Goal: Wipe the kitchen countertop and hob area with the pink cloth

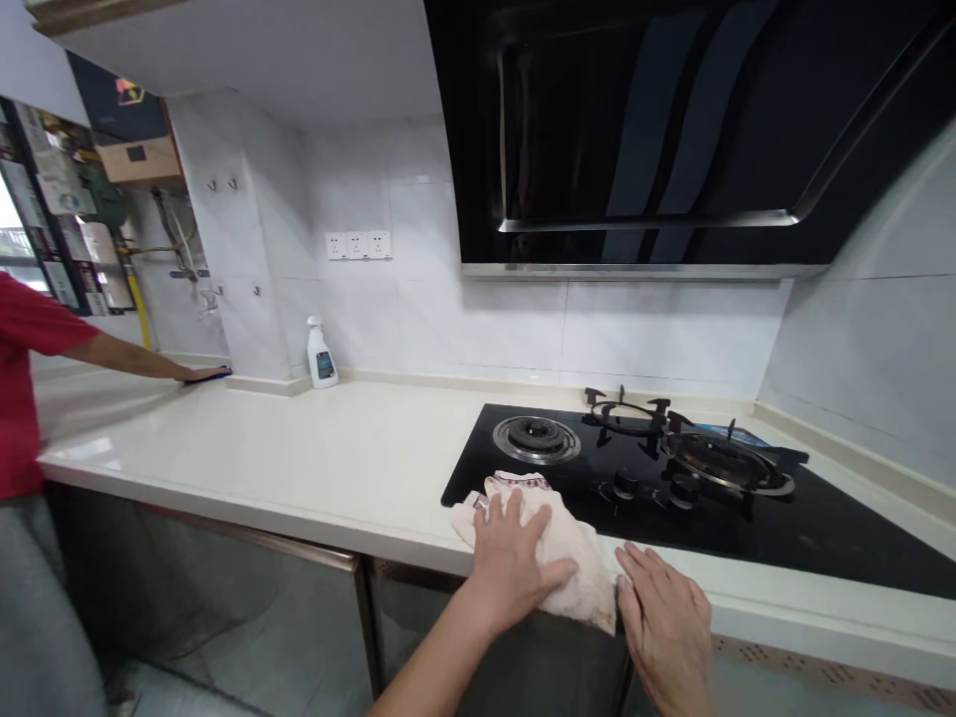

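Observation:
My left hand (512, 563) lies flat with spread fingers on a crumpled cream cloth (568, 573), pressing it on the front left corner of the black glass gas hob (822, 528). The cloth overhangs the counter's front edge. Beside the cloth's right end, my right hand (664, 622) rests flat and open on the front edge of the cream counter (299, 458). Neither hand grips anything.
The hob has a bare left burner (536, 438), a loose pan support (625, 410), a right burner (721, 460) and two knobs (651, 488). A white spray bottle (321, 353) stands by the back wall. A person in a red shirt (22, 388) reaches over the counter's far left. A black extractor hood (672, 129) hangs overhead.

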The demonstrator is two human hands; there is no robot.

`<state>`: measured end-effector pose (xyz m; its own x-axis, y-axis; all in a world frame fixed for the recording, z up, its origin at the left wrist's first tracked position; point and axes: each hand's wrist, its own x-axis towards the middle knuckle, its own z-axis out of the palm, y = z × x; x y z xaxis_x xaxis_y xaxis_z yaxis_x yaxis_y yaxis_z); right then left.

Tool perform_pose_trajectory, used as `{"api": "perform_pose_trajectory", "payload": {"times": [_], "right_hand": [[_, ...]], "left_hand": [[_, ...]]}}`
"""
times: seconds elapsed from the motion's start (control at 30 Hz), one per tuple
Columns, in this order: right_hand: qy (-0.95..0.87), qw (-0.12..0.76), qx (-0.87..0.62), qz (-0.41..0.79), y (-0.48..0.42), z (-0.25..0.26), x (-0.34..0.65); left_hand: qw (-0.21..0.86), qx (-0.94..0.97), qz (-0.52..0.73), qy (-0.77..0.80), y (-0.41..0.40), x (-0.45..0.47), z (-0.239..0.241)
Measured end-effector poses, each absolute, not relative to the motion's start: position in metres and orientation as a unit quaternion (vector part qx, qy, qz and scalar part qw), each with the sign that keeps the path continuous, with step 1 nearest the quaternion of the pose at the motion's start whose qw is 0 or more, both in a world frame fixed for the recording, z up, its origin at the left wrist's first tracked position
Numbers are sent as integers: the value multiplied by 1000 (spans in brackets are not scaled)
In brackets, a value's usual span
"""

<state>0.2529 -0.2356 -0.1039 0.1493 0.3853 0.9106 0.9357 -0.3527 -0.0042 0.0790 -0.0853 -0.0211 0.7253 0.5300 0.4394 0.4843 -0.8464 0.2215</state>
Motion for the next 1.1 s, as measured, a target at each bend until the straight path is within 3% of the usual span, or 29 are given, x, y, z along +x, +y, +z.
{"api": "perform_pose_trajectory", "payload": {"times": [0.2,0.53,0.77,1.1], "right_hand": [[-495,294,-682,-451,-238,-113,263],[-499,292,-690,-434,-243,-110,262],[-500,297,-700,-415,-244,-106,259],[-494,320,-692,-418,-240,-104,255]], "left_hand": [[75,943,243,214,-120,90,-33],[-26,926,336,171,-110,90,-50],[-84,931,339,107,-76,66,-60],[-147,918,323,175,28,-53,-55]]}}
